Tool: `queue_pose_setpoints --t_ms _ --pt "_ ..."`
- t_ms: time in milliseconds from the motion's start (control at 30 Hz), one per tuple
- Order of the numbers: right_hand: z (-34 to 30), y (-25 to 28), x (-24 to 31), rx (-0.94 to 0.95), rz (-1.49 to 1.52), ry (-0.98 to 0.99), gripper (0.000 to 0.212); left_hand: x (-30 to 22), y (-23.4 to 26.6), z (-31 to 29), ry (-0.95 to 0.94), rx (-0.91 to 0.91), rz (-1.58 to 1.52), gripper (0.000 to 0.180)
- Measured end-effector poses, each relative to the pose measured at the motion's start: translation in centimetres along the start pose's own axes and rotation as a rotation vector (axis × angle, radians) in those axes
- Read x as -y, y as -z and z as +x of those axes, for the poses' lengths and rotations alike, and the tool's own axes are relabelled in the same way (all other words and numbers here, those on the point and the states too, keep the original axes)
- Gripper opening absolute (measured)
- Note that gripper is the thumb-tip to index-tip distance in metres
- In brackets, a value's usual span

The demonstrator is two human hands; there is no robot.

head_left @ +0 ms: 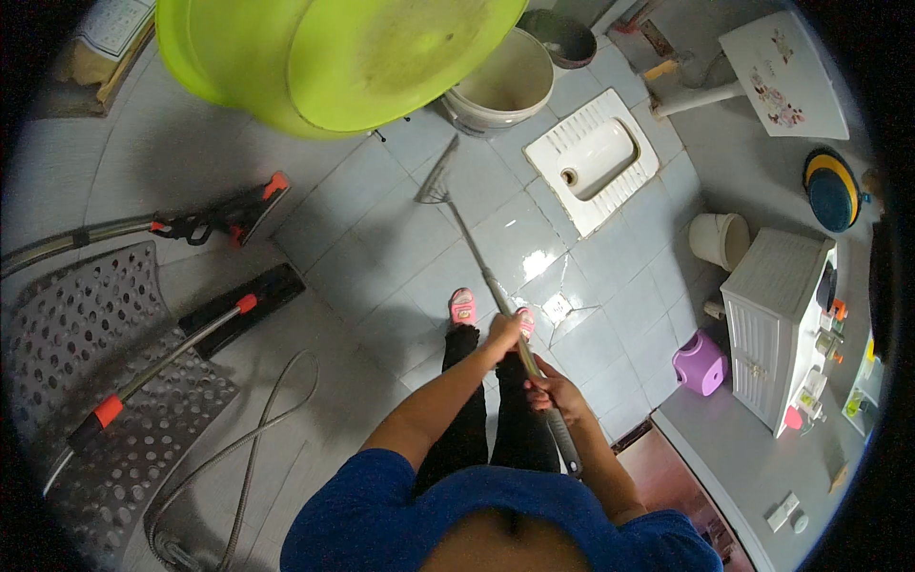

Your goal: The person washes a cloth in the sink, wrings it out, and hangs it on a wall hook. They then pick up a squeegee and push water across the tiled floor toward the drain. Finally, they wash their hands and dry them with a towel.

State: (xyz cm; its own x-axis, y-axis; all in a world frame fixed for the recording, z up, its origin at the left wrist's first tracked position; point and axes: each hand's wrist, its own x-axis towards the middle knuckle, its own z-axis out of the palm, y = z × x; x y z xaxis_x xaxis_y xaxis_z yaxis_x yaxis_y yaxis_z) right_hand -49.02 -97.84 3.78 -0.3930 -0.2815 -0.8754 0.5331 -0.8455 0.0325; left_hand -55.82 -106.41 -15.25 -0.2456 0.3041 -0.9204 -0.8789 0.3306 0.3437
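Both hands are wrapped around the pole of a long-handled floor brush (484,262). My left hand (504,336) grips it higher up, nearer the head. Closer to my body, my right hand (559,393) holds it just above the dark grey ribbed grip (562,441). The pole slants away and to the left. Its greyish, wedge-shaped head (438,181) is low over the grey floor tiles, smeared enough that its bristles are unclear. My feet, in pink slippers (463,307), stand on either side of the pole.
A lime-green basin (381,57) looms at the top, beside a white bucket (505,86). A squat toilet (598,157) is set into the floor. Along the right are a purple stool (701,363) and white cabinet (774,324); a hose (250,448) and squeegee (257,210) are left.
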Motion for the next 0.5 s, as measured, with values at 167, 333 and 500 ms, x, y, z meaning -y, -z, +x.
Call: queue_pose_setpoints --t_ms 167,333,500 --pt "-6.0 -1.4 -0.4 -0.135 -0.332 0.06 0.06 -1.0 -3.2 -9.0 -0.112 0.036 -0.352 0.029" --pt "0.0 -1.7 -2.9 -0.091 -0.31 -0.041 0.048 -0.6 1.6 -12.9 -0.155 -0.003 -0.477 0.03" --pt "10.4 -7.6 -3.6 0.115 -0.785 0.051 0.058 0.9 12.4 -8.3 -0.15 -0.198 -0.539 0.026"
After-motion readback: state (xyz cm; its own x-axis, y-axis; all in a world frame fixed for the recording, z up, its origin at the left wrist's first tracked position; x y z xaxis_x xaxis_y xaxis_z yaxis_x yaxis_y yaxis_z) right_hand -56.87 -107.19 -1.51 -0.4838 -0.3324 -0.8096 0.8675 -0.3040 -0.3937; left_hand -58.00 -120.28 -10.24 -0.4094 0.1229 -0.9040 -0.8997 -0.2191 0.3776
